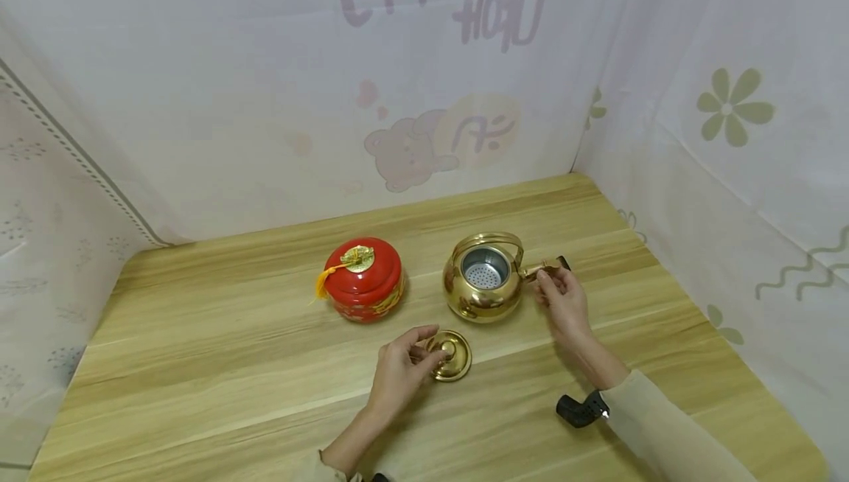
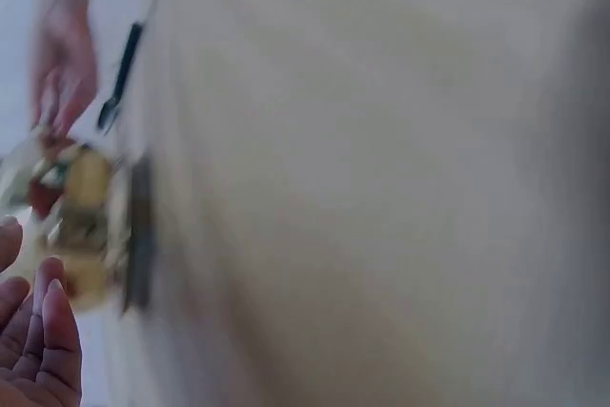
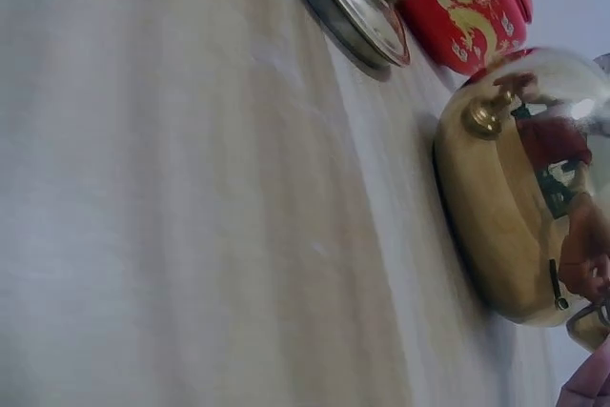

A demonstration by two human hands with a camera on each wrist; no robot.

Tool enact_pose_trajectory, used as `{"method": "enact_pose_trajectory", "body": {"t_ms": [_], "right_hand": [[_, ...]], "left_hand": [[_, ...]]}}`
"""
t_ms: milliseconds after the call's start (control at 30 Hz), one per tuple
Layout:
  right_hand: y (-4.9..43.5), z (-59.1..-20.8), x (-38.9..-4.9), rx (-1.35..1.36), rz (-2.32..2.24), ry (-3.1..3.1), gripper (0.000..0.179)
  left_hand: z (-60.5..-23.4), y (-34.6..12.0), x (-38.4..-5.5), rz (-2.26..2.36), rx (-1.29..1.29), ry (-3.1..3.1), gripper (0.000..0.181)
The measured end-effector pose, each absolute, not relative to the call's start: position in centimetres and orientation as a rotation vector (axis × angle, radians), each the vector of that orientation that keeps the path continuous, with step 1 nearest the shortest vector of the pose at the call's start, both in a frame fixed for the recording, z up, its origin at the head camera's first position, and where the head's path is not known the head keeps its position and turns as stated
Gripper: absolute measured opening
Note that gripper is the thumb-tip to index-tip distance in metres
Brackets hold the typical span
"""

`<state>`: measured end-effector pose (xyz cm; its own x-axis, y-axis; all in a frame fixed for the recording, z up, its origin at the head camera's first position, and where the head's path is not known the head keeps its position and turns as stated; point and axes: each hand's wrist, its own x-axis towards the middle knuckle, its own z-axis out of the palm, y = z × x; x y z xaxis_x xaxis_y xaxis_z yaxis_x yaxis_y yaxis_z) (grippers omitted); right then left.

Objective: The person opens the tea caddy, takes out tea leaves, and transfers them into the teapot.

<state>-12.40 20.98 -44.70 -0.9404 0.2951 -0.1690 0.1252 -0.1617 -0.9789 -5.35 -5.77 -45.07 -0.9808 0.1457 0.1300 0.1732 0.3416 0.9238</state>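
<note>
A round brass kettle (image 1: pixel 483 298) with a raised loop handle stands uncovered, showing the perforated metal strainer (image 1: pixel 483 276) inside. At its spout, my right hand (image 1: pixel 564 305) pinches with thumb and fingers; only a sliver of that hand shows in the right wrist view. In front of the kettle, the brass lid (image 1: pixel 458 369) lies knob up on the table. My left hand (image 1: pixel 401 364) reaches over the lid, fingers loosely bent and spread, fingertips right by the knob. In the left wrist view, the left fingers (image 2: pixel 59 331) stand apart from one another, nothing between them.
Left of the kettle stands a red lidded jar (image 1: pixel 365 290) with a gold medallion and yellow tassel (image 1: pixel 323 281). A black wrist camera (image 1: pixel 578 410) juts from the right sleeve over the wooden table (image 1: pixel 219 357). Pale printed cloth (image 1: pixel 265 99) walls the table.
</note>
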Motion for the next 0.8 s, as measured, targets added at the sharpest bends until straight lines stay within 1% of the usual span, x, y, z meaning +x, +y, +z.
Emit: {"method": "enact_pose_trajectory", "body": {"t_ms": [100,167,267,400,600,800], "right_hand": [[21.0,-44.7,-11.2,-0.541,2.238,-1.914,0.018],[20.7,-44.6,-10.1,-0.523,2.209,-1.888,0.015],[19.5,-44.1,-8.7,-0.39,2.198,-1.878,0.018],[17.0,-42.8,-7.8,-0.111,2.182,-1.999,0.023],[12.6,-41.0,-8.7,0.271,2.121,-2.259,0.028],[8.3,-40.7,-11.4,0.415,2.098,-2.405,0.043]], "left_hand": [[-43.9,-7.4,-5.9,-1.739,-0.269,-2.517,0.03],[-43.0,-8.6,-6.2,-1.73,-0.237,-2.473,0.028],[-41.7,-10.5,-7.0,-1.674,-0.2,-2.404,0.026],[-40.5,-12.8,-8.6,-1.553,-0.205,-2.29,0.025],[-39.8,-15.2,-11.4,-1.416,-0.231,-2.217,0.028],[-39.2,-16.4,-13.2,-1.333,-0.213,-2.33,0.032]]}}
